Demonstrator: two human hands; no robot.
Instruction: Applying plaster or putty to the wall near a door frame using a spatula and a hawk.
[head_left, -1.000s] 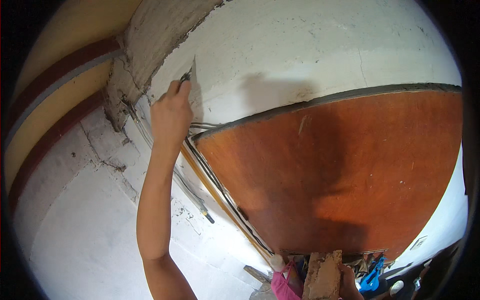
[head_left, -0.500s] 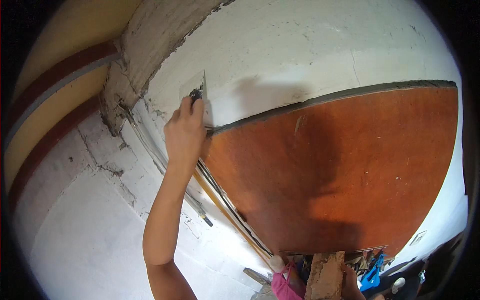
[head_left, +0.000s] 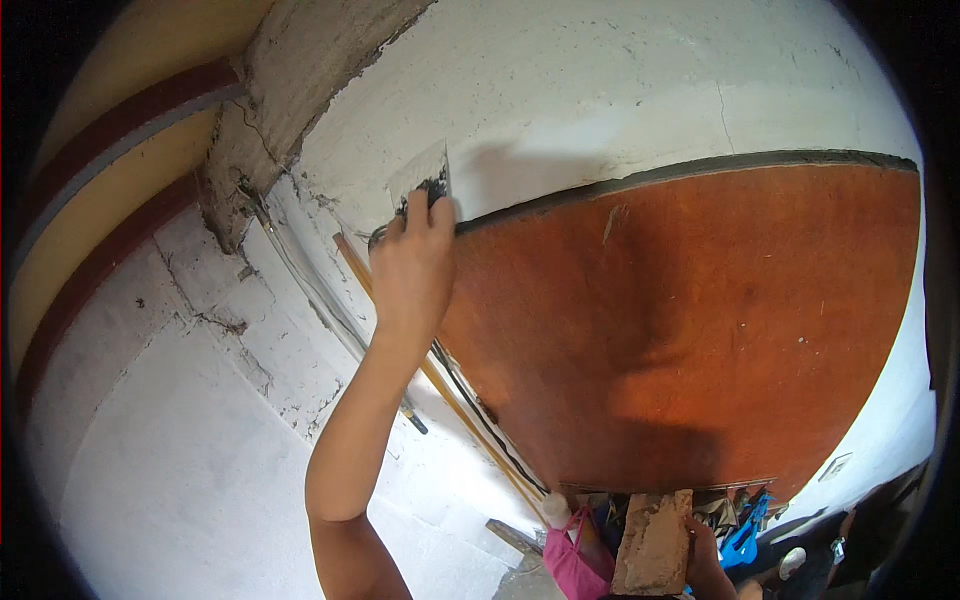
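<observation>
My left hand (head_left: 415,265) is raised against the white wall (head_left: 660,90), its fingers closed round the dark handle of a putty knife (head_left: 420,172). The knife's broad, thin blade points upward and lies at the wall, just over the left end of a dark grey strip (head_left: 640,183) along the top of a reddish-brown panel (head_left: 690,310). Low in the picture, my right hand (head_left: 704,555) grips the right edge of a rectangular brown board (head_left: 652,550) with greyish smears on it. Its fingertips are partly hidden by the board.
Pipes and cables (head_left: 470,400) run slantwise along the corner beside the panel. A pink bag (head_left: 577,565), a pale bottle (head_left: 555,510) and a blue plastic item (head_left: 742,545) lie below. Cracked, rough plaster (head_left: 225,320) covers the left wall. A concrete beam (head_left: 310,75) crosses above.
My left hand has shifted to the right along the wall with the putty knife. A yellowish pipe end is now uncovered left of my wrist. My right hand still holds the board low down.
</observation>
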